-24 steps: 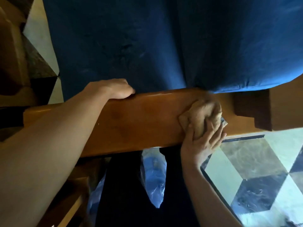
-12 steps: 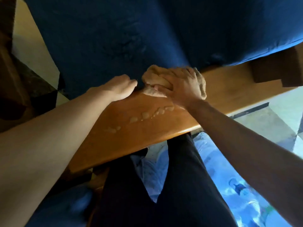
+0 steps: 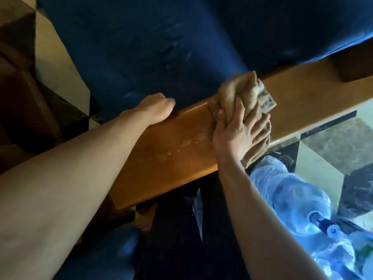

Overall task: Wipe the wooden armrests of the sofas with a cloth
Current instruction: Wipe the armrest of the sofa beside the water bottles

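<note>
A glossy orange-brown wooden armrest runs diagonally from lower left to upper right, beside the sofa's dark blue cushion. My right hand presses a crumpled tan cloth flat onto the armrest's middle, fingers spread over it. A trail of wet drops lies on the wood just left of that hand. My left hand curls over the armrest's far edge, next to the cushion, with no cloth in it.
A large clear plastic water bottle lies on the patterned marble floor at lower right, close under the armrest. My dark-trousered legs stand against the armrest's near side. A brown wooden piece sits at far left.
My right hand has slid the cloth right along the armrest, from beside my left hand back toward the middle. The left hand has stayed on the far edge.
</note>
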Motion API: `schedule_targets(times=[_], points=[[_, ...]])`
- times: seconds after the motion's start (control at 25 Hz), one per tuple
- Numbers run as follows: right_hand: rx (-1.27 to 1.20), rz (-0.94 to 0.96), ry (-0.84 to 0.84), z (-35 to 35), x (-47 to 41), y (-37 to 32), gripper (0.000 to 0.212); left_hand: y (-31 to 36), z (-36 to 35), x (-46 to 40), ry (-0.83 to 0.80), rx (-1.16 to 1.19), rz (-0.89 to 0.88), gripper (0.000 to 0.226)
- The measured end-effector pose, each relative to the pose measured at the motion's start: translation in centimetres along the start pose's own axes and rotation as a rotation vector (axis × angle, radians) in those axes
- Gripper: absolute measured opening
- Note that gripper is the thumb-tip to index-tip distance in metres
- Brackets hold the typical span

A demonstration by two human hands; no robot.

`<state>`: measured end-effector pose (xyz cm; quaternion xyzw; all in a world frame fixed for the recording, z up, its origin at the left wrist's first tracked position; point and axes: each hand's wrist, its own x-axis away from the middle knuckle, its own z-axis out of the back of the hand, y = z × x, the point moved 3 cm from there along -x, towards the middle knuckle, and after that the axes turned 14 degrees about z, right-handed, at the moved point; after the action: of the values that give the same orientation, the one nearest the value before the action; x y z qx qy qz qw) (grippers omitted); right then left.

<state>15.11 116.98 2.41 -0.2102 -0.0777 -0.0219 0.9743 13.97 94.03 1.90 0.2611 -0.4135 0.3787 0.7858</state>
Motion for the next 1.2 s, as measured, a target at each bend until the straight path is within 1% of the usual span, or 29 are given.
schedule_targets(times=[0.08,0.16,0.24,0.28,0.32,0.36,0.4,0.48,0.52,0.6,0.64,0.68,0.72,0.76,0.84,0.92,1.0,1.04,1.08,1.12,1.16,1.2], points=[[0.059,0.272,-0.129,-1.1,-2.5,-2.7,0.049,0.0,0.2,-0.3,0.012,0.055,0.004,0.039],[0.116,0.6,-0.292,-1.6,-5.0,-4.9,0.049,-0.7,0.6,-0.2,0.052,0.129,0.0,0.039],[0.163,0.901,-0.418,-1.0,-6.5,-4.2,0.051,-2.2,0.7,0.0,0.087,0.123,-0.007,0.036],[0.162,1.008,-0.423,-0.2,-6.6,-2.8,0.05,-3.3,0.7,0.1,0.1,0.101,-0.01,0.034],[0.152,1.065,-0.387,0.9,-6.2,-0.8,0.049,-4.4,0.5,0.1,0.113,0.086,-0.001,0.034],[0.153,1.052,-0.327,2.0,-5.2,1.6,0.048,-5.3,0.5,0.3,0.12,0.084,0.033,0.038],[0.168,0.972,-0.256,3.1,-3.9,4.1,0.048,-6.0,0.5,0.4,0.125,0.114,0.059,0.042],[0.18,0.668,-0.115,4.4,-0.6,7.4,0.049,-6.6,0.7,0.6,0.15,0.161,0.101,0.042],[0.163,0.482,-0.065,4.5,1.1,7.6,0.049,-6.5,0.8,0.9,0.147,0.185,0.119,0.04],[0.068,0.15,-0.031,3.2,3.8,5.6,0.053,-6.5,1.0,1.5,0.142,0.228,0.137,0.038],[0.04,0.052,-0.032,2.2,5.0,3.8,0.054,-6.6,1.0,1.8,0.141,0.228,0.138,0.038],[0.028,0.024,-0.05,1.1,6.0,1.8,0.054,-6.8,0.8,1.9,0.134,0.227,0.122,0.04],[0.029,0.076,-0.09,-0.1,6.8,-0.2,0.054,-7.2,0.6,1.8,0.126,0.226,0.104,0.041],[0.039,0.186,-0.137,-1.3,7.3,-2.4,0.053,-7.6,0.6,1.7,0.122,0.218,0.084,0.042],[0.07,0.455,-0.235,-3.5,6.3,-6.8,0.049,-8.2,0.8,1.5,0.142,0.226,0.034,0.042],[0.173,0.7,-0.355,-5.3,3.1,-10.7,0.049,-9.1,1.3,0.9,0.178,0.195,0.001,0.042],[0.296,0.899,-0.499,-5.8,0.1,-12.5,0.057,-10.5,1.6,0.5,0.204,0.108,-0.022,0.042],[0.297,0.965,-0.535,-5.5,-0.7,-12.1,0.058,-11.5,1.8,0.2,0.206,0.072,-0.029,0.041],[0.247,0.998,-0.523,-4.9,-1.2,-10.9,0.056,-12.5,2.1,0.1,0.194,0.033,-0.035,0.04],[0.173,0.981,-0.453,-3.7,-1.2,-9.2,0.052,-13.3,2.3,0.0,0.172,0.019,-0.041,0.04],[0.12,0.902,-0.339,-2.3,-0.4,-6.8,0.046,-13.8,2.5,0.0,0.137,0.033,-0.059,0.039],[0.097,0.758,-0.22,-1.1,1.2,-4.3,0.04,-13.9,2.7,0.2,0.098,0.049,-0.08,0.037]])
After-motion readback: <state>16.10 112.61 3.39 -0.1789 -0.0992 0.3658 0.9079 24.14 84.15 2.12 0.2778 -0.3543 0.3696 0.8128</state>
